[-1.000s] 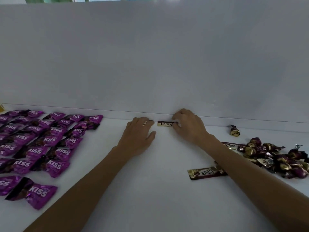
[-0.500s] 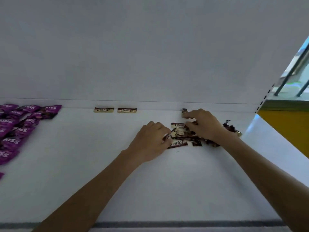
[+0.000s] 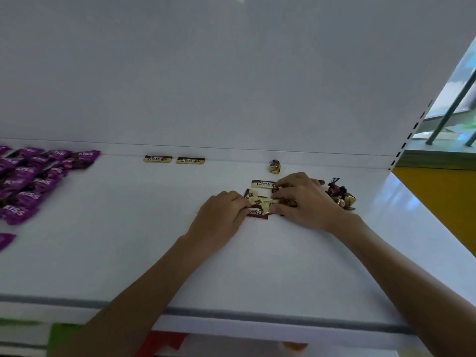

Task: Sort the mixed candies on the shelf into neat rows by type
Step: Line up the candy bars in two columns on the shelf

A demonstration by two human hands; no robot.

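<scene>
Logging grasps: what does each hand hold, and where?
The left hand pinches lowest Choco bar, left end; right hand pinches middle Choco bar, right end.

dim, soft, wide-angle edge distortion

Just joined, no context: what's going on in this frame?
A person is sorting candies on a white shelf. Both hands work in the mixed pile at the right: the left hand pinches the nearest Choco bar, while the right hand curls its fingers over other bars; whether it holds one is unclear. Two Choco bars lie in line by the back wall, purple KISS candies sit grouped at the left, and one gold-wrapped candy lies apart behind the pile.
</scene>
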